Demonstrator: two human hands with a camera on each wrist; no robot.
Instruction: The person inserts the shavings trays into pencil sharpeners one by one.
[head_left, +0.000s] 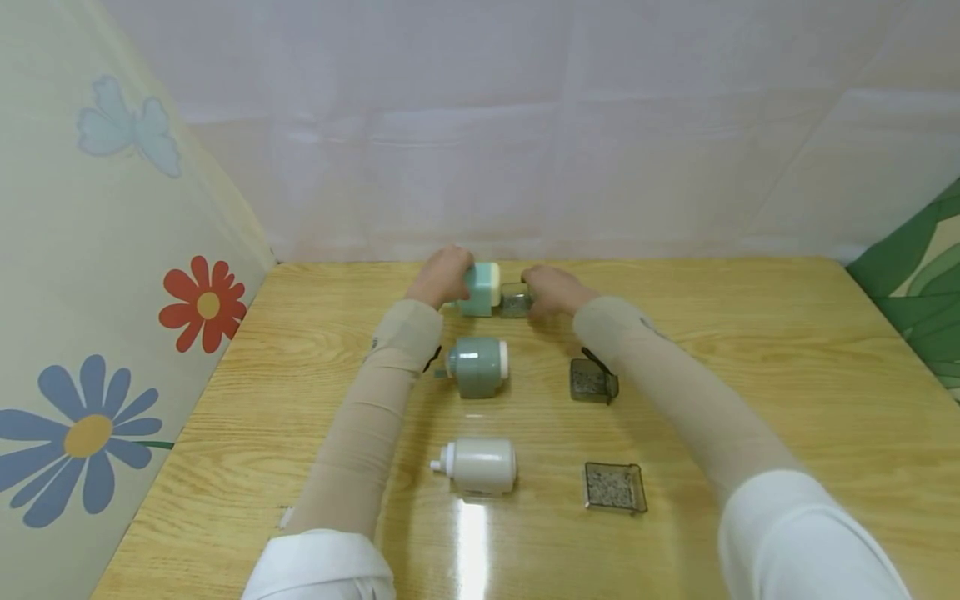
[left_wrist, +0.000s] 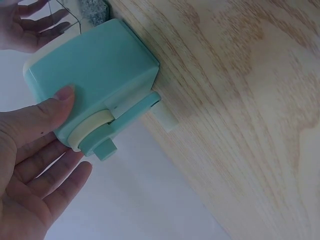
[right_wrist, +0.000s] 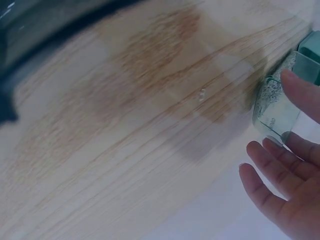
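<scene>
The left hand (head_left: 444,277) grips the mint sharpener (head_left: 482,293) between thumb and fingers, its crank (left_wrist: 132,114) just beside the fingertips. Facing them, the right hand (head_left: 553,292) pinches a clear bin (head_left: 514,302) of shavings between thumb and fingers, its other fingers spread. The bin sits between both hands' fingers, against the sharpener's cream end; whether it is partly inside, I cannot tell. Nearer the person than the left fingers lie the green sharpener (head_left: 478,368) and white sharpener (head_left: 483,465); nearer than the right, two more bins (head_left: 615,487).
</scene>
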